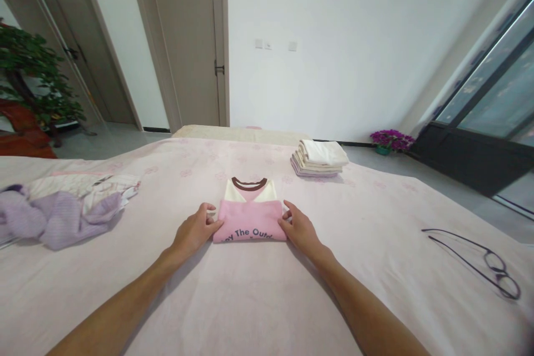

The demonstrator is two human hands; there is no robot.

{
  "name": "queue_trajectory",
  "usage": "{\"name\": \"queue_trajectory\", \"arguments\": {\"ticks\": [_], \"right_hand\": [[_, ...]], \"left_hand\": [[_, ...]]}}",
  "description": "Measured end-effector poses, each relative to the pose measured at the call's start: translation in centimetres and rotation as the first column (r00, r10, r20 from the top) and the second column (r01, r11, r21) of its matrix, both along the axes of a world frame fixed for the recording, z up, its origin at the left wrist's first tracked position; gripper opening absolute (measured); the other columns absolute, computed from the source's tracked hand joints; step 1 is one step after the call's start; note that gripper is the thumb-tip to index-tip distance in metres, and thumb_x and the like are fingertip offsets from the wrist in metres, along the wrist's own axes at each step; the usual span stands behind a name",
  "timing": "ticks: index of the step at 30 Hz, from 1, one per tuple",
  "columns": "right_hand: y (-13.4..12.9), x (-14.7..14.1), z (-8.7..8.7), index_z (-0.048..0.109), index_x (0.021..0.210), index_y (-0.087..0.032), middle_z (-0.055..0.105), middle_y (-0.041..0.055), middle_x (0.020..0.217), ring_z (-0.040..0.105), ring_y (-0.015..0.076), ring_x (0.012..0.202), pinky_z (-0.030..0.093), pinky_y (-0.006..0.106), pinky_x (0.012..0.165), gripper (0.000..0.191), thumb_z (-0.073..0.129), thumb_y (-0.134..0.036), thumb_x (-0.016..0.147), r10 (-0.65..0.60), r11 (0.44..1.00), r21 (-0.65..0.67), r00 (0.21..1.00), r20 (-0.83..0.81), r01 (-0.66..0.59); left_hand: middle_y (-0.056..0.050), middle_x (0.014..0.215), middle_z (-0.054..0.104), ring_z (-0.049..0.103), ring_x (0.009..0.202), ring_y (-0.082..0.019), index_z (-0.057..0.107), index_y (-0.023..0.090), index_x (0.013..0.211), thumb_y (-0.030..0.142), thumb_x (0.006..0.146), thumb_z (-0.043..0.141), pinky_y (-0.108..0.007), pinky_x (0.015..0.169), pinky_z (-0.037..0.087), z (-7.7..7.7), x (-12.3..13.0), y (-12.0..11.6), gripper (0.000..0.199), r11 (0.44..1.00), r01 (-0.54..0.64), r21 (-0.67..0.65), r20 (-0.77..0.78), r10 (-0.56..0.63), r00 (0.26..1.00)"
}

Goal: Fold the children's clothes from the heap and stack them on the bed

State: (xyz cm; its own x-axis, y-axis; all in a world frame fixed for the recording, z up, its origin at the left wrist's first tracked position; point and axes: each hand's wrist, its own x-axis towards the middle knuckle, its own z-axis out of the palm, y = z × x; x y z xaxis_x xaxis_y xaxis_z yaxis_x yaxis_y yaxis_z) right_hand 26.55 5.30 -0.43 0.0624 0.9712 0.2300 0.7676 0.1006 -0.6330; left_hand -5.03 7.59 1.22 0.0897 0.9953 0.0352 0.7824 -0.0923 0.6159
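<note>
A pink shirt (pixel 251 217) with cream shoulders and a brown neckband lies folded on the bed in front of me, its lower part turned up so dark lettering shows. At its left edge, my left hand (pixel 198 228) pinches the fabric between thumb and fingers. My right hand (pixel 298 227) grips the opposite edge the same way, thumb on the cloth. The collar points away from me, beyond both hands.
A stack of folded clothes (pixel 320 158) sits at the back right. Unfolded purple and striped garments (pixel 70 206) lie at the left. Eyeglasses (pixel 484 261) rest on the pink bedsheet (pixel 233 300) at the right. Purple flowers (pixel 391 139) stand on the floor beyond.
</note>
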Motion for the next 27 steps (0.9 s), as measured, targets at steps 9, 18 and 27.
{"name": "queue_trajectory", "arguments": {"ticks": [9, 18, 27], "right_hand": [[0.1, -1.1, 2.6, 0.055, 0.127, -0.022, 0.068, 0.0048, 0.097, 0.063, 0.0198, 0.084, 0.044, 0.031, 0.073, 0.041, 0.052, -0.027, 0.087, -0.041, 0.999, -0.002, 0.989, 0.144, 0.042], [1.7, -2.3, 2.0, 0.06, 0.126, -0.027, 0.071, 0.0064, 0.107, 0.065, 0.0227, 0.092, 0.047, 0.035, 0.082, 0.038, 0.05, -0.031, 0.09, -0.08, 0.995, -0.056, 0.991, 0.106, 0.086], [3.2, -1.4, -0.7, 0.066, 0.12, -0.018, 0.072, 0.0066, 0.103, 0.066, 0.0188, 0.088, 0.049, 0.032, 0.086, 0.041, 0.053, -0.022, 0.081, -0.136, 0.991, -0.043, 0.97, -0.2, 0.13]], "left_hand": [[-0.001, 0.092, 0.073, 0.066, 0.079, -0.019, 0.06, 0.025, 0.095, 0.042, 0.086, 0.055, -0.026, 0.063, 0.038, 1.5, 1.4, 1.3, 0.02, 0.996, -0.036, 0.086, -0.087, 0.044, 0.995], [-0.002, 0.092, 0.074, 0.066, 0.081, -0.02, 0.067, 0.024, 0.095, 0.031, 0.079, 0.058, -0.027, 0.063, 0.041, 0.9, 2.1, 3.0, 0.02, 0.995, -0.097, -0.002, 0.101, 0.096, 0.99], [-0.005, 0.102, 0.073, 0.067, 0.09, -0.02, 0.066, 0.022, 0.106, 0.033, 0.083, 0.057, -0.028, 0.073, 0.046, -1.1, 2.0, 3.6, 0.028, 0.989, -0.149, -0.011, 0.171, 0.149, 0.974]]}}
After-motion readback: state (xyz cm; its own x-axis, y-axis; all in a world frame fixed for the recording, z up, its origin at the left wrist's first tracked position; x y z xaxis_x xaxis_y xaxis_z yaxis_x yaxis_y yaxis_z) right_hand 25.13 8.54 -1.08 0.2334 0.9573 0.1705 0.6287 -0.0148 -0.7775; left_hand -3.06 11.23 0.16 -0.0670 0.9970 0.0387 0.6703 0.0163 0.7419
